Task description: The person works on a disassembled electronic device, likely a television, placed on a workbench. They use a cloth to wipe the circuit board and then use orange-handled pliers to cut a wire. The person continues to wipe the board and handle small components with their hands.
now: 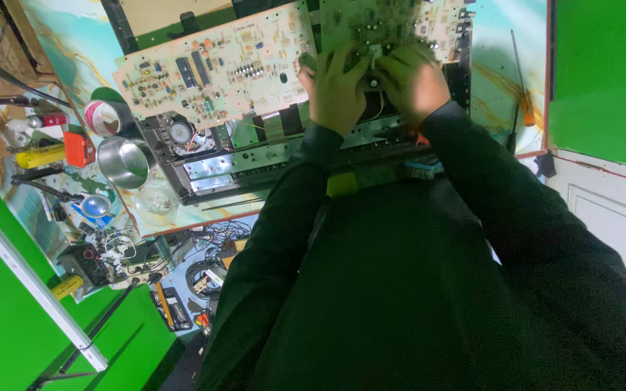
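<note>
Both hands rest together on an opened black electronic chassis (219,163) lying on a workbench. My left hand (336,87) presses down at the seam between a large beige circuit board (215,69) and a second green-beige board (393,22). My right hand (413,78) lies beside it, fingers curled over the lower edge of the second board. The fingertips of both hands are bent onto the parts beneath, and what they grip is hidden. Dark sleeves cover both arms.
A steel cup (124,161), a white tape roll (103,116), a yellow tool (41,155) and a glass dome (155,203) crowd the bench's left. A screwdriver (519,94) lies at the right. Tangled wires and gadgets (132,253) sit on a lower shelf. Green walls flank both sides.
</note>
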